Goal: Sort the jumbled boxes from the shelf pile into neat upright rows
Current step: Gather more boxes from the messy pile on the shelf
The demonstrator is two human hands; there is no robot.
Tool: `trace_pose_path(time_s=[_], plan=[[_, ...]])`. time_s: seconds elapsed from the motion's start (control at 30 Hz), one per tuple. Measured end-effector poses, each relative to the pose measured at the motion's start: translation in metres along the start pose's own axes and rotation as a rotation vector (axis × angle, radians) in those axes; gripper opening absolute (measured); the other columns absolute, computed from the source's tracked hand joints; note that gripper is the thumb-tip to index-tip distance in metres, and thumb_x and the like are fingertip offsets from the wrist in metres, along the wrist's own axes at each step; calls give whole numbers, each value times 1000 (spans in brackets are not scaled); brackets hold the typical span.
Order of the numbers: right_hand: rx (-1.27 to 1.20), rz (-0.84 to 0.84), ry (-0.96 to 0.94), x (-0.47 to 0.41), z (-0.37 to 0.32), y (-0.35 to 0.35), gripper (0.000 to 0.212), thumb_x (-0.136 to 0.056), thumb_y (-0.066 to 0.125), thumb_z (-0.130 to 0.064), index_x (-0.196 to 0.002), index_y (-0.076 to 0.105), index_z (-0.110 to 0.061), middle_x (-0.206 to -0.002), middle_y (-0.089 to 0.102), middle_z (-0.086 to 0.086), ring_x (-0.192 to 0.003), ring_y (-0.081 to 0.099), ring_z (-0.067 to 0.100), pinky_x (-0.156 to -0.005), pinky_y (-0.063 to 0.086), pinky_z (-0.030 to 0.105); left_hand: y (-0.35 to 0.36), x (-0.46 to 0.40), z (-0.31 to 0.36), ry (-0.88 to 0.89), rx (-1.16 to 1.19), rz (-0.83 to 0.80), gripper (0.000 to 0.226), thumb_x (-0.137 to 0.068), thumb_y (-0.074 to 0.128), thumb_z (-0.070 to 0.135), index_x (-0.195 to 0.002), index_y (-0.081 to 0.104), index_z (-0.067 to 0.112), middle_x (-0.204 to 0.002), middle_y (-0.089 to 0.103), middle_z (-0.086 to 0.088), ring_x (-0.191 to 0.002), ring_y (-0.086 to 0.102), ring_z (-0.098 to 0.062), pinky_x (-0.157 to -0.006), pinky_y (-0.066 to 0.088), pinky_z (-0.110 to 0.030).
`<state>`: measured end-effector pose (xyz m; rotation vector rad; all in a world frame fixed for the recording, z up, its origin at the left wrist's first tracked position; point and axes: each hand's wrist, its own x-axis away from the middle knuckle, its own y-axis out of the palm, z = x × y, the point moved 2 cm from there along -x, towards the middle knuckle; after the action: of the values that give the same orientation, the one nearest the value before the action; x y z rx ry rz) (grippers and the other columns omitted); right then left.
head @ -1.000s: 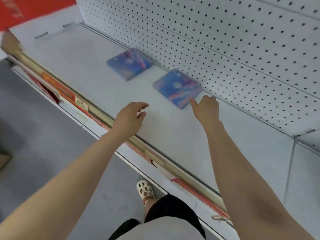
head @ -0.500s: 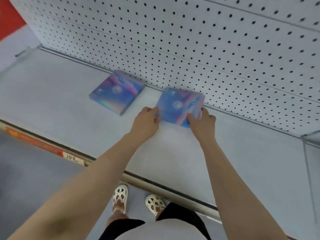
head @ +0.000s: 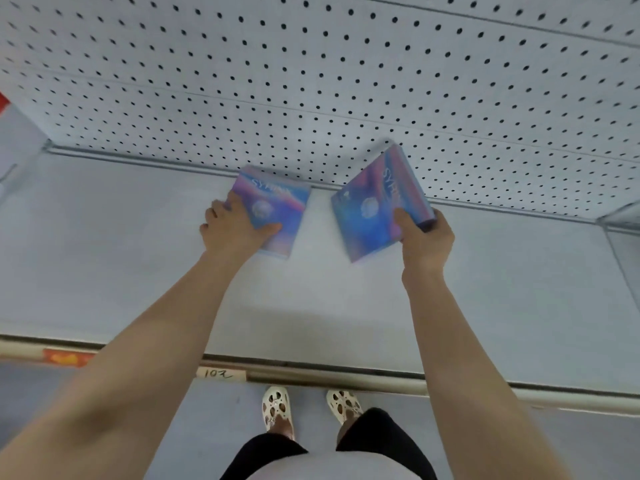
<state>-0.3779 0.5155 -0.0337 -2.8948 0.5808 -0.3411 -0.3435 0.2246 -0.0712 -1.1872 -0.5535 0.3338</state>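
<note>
Left hand (head: 233, 230) fingers clasping a blue-pink box (head: 273, 209) lying flat on the white shelf (head: 104, 258), right hand (head: 424, 240) fingers gripping a second box (head: 374, 209) tilted up near the pegboard (head: 311, 81)

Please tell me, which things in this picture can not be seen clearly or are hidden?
- Head view: the title on the left box is blurred and partly under the left hand.
- Head view: the right hand covers the lower right corner of the right box; its fingers behind are hidden.
- Head view: whether the right box touches the shelf is unclear.
- The price tag writing is too small.
</note>
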Motion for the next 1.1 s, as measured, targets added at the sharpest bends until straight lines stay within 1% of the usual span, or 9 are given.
trace_pose_path(time_s=[0.13,0.27,0.33,0.43,0.53,0.7,0.83,0.93,1.1], plan=[[14,29,24,5,-1,1,17,-75,68,-20,-87,56,-16,-70,51,-1,-60,42,18,-59,42,31,-5,-9,6,-3,20,-22,107,-62,76,66,-137,30,6,-125,45,-20,-112,48,-39,-89,42,-42],[-17,9,20,9,-4,-2,21,-78,69,-19,-93,54,-17,-78,56,-1,-65,48,18,-64,47,34,-13,-11,18,33,177,-37,110,-70,80,48,-148,17,4,-133,36,-22,-106,55,-38,-84,45,-39],[-42,25,10,13,-6,-11,22,-78,71,-22,-94,56,-18,-82,59,0,-67,49,18,-64,47,33,-13,-7,25,25,294,-64,92,-75,77,43,-143,30,3,-132,41,-23,-108,55,-38,-82,44,-38],[-130,53,7,22,-6,-35,19,-80,74,-27,-91,60,-20,-86,63,3,-71,53,17,-65,47,34,-8,6,32,50,570,-101,48,-71,61,45,-104,63,10,-103,65,-15,-95,63,-35,-70,45,-32],[-185,117,-23,32,-4,-74,15,-85,71,-28,-85,59,-19,-77,55,4,-67,47,17,-60,41,28,-6,32,45,7,877,-161,40,-76,66,34,-110,63,14,-105,68,-6,-98,66,-27,-89,54,-42],[-315,243,-22,47,2,-159,15,-91,66,-25,-85,57,-15,-74,56,0,-61,55,11,-56,46,22,-6,93,84,141,1037,-175,30,-80,61,28,-108,65,21,-99,68,3,-89,65,-19,-81,53,-41],[-358,299,-27,54,12,-245,13,-91,65,-27,-86,59,-17,-78,62,4,-67,61,16,-64,50,31,9,152,130,210,1154,-199,13,-89,56,21,-93,68,25,-93,66,0,-80,58,-19,-72,45,-35],[-295,360,-46,57,24,-326,13,-91,64,-30,-87,59,-18,-74,58,1,-64,54,14,-63,45,30,32,207,180,257,1208,-208,12,-96,54,24,-96,65,20,-94,63,-2,-79,56,-19,-67,44,-31],[-268,417,-56,62,46,-470,16,-89,65,-30,-86,56,-17,-77,52,4,-68,49,16,-63,41,30,88,304,277,351,1247,-296,11,-96,54,19,-101,62,13,-97,63,-8,-85,56,-21,-73,45,-31]])
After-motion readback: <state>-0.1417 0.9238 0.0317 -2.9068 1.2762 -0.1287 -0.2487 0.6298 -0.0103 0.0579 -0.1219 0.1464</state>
